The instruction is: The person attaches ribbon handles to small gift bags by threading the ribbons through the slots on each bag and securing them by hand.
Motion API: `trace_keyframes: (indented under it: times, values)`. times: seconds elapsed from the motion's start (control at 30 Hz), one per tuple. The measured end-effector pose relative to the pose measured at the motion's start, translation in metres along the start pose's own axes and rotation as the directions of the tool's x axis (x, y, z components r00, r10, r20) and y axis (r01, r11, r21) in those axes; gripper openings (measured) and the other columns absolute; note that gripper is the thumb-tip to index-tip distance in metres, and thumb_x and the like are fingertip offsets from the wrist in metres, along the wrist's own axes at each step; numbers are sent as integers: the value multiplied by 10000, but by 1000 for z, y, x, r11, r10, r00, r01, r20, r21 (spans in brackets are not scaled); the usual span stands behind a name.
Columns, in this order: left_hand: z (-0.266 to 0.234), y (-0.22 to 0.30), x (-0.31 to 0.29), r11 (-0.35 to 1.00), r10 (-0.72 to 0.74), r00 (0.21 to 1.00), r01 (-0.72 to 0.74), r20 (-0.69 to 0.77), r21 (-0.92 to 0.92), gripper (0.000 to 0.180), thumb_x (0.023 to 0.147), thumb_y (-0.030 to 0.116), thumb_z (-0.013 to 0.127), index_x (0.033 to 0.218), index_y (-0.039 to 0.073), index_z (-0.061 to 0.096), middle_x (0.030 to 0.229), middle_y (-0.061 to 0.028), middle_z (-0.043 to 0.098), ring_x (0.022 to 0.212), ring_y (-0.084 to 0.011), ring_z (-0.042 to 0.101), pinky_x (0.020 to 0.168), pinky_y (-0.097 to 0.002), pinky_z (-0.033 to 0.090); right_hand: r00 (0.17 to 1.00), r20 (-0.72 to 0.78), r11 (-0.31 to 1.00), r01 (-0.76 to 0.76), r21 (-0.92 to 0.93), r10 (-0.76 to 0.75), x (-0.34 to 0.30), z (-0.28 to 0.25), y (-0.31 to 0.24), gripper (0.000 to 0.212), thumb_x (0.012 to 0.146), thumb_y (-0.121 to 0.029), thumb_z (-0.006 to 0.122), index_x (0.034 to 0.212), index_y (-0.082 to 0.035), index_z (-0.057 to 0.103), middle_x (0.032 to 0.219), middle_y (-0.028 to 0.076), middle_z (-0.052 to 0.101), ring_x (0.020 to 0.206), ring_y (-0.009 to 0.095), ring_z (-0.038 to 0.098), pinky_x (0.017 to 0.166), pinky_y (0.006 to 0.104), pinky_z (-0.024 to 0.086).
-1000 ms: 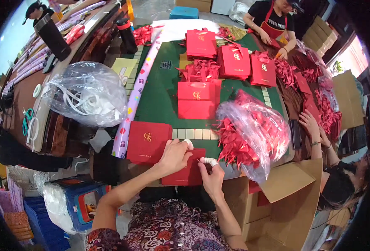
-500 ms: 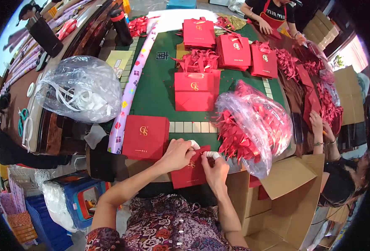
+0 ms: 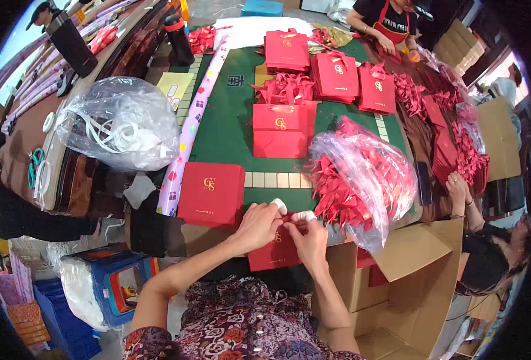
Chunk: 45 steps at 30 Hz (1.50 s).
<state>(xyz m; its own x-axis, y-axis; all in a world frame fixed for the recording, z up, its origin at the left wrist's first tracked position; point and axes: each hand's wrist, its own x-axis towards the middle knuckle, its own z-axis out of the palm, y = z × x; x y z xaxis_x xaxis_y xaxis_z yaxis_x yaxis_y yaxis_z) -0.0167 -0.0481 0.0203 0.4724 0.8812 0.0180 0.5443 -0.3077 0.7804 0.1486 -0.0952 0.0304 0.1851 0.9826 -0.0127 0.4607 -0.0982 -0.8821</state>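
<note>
At the near table edge, my left hand [image 3: 257,228] and my right hand [image 3: 309,237] pinch the top edge of a small red paper gift bag [image 3: 274,254]. White tape wraps fingertips on both hands. The fingers are close together and hide the bag's upper rim; whether a ribbon is between them I cannot make out. Left of my left hand lies a stack of flat red gift bags [image 3: 211,193]. Beyond my right hand, a clear plastic sack [image 3: 391,198] spills red ribbons [image 3: 340,201].
Several piles of red bags [image 3: 286,51] with ribbon handles stand farther up the green table [image 3: 223,132]. A patterned paper roll [image 3: 190,129] and a plastic sack of white ribbon [image 3: 118,126] lie left. An open cardboard box [image 3: 418,288] stands at right. Co-workers handle red pieces opposite and right.
My fingertips have come closer together at the bag's top edge, my right hand shifting slightly up and left. The co-worker's hands across the table have moved.
</note>
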Motion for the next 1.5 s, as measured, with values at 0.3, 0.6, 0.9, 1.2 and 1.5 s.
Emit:
trace_keyframes:
  times: [0.3,0.6,0.9,1.2,1.5]
  values:
    - [6,13,-12,973,140,986,-120,-90,196,141,834,112,670,959,54,640,812,-117,650,841,-308,582,789,-428,411,971,116,956,227,-188,-208,21,-35,-6,173,897,-174,706,929,-3,713,836,140,653,741,282,674,640,365,509]
    - [8,20,-24,835,343,938,-281,-49,472,168,778,82,636,944,59,630,849,-82,642,883,-273,548,814,-409,410,885,455,987,145,-70,-98,48,-41,4,192,888,-188,708,945,-5,725,795,57,665,718,100,600,657,296,490]
    - [6,25,-18,765,428,903,-347,-26,543,195,732,74,627,925,49,620,889,-70,630,877,-266,549,835,-404,434,827,562,999,-11,32,-9,59,-47,17,220,846,-224,759,930,-21,738,784,16,702,698,83,611,645,283,494]
    - [6,18,-15,775,477,877,-388,-59,499,169,742,77,624,905,33,627,876,-72,626,860,-259,554,809,-391,441,734,639,959,282,19,-228,67,-46,28,219,880,-221,741,974,-24,730,782,68,582,728,163,584,665,356,463]
    - [12,9,-9,879,414,899,-353,-144,321,210,825,131,663,1009,50,600,931,-97,618,876,-292,560,838,-416,395,735,678,946,-211,246,-12,77,-30,28,128,880,-119,697,871,7,717,803,-33,660,731,61,556,689,268,465]
